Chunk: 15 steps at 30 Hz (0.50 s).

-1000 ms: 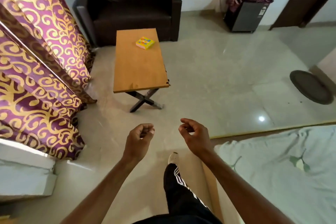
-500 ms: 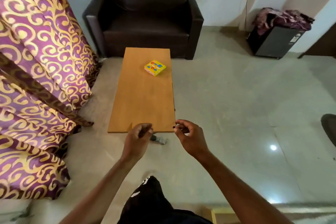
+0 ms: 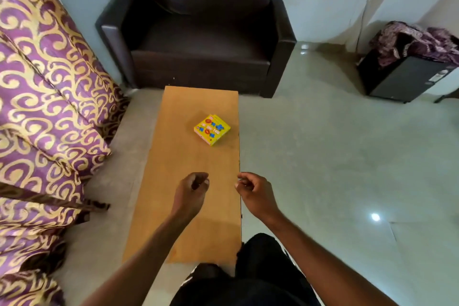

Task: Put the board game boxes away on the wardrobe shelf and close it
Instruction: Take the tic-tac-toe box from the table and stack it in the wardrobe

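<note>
Head view took in a pale tiled floor [image 3: 335,156], with a purple and gold curtain [image 3: 44,97] filling the left side and a dark sofa [image 3: 198,32] against the far wall. To the right stood a black cabinet [image 3: 402,79] with cloth heaped on top. A long wooden table [image 3: 188,156] ran from the sofa toward the person. On its far half, near the right edge, lay a yellow box [image 3: 211,129], flat and alone. Nearer, the left hand [image 3: 190,194] hung over the table and the right hand [image 3: 253,194] over its right edge, both loosely curled with fingers bent inward, empty, well short of the box.
</note>
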Available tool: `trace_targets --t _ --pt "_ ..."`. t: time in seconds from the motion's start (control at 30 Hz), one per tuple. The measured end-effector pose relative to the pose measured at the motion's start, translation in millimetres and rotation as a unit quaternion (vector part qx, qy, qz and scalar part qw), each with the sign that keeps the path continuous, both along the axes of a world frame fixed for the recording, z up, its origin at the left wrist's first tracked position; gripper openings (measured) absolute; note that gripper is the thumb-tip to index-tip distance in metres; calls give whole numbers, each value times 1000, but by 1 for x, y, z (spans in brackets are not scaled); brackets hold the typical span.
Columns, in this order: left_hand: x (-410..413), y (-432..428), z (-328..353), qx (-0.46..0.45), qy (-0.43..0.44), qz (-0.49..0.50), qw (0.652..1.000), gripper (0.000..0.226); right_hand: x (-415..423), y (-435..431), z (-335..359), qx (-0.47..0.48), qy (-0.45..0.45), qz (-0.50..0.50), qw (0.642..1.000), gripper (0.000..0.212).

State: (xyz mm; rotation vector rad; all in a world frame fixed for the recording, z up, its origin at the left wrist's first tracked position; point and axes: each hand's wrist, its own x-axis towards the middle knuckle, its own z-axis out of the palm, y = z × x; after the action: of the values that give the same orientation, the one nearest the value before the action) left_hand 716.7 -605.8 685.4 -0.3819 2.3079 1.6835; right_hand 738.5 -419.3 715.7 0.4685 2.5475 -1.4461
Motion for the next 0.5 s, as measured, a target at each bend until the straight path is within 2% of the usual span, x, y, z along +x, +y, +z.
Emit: trace_targets --t 0.27,0.5 --pt "-175 19 -64 -78 -66 64 993 17 -203 1 -79 -17 -90 40 995 30" --pt "-317 29 -152 -219 -181 -16 959 42 -337 -2 -181 -37 -254 89 962 40"
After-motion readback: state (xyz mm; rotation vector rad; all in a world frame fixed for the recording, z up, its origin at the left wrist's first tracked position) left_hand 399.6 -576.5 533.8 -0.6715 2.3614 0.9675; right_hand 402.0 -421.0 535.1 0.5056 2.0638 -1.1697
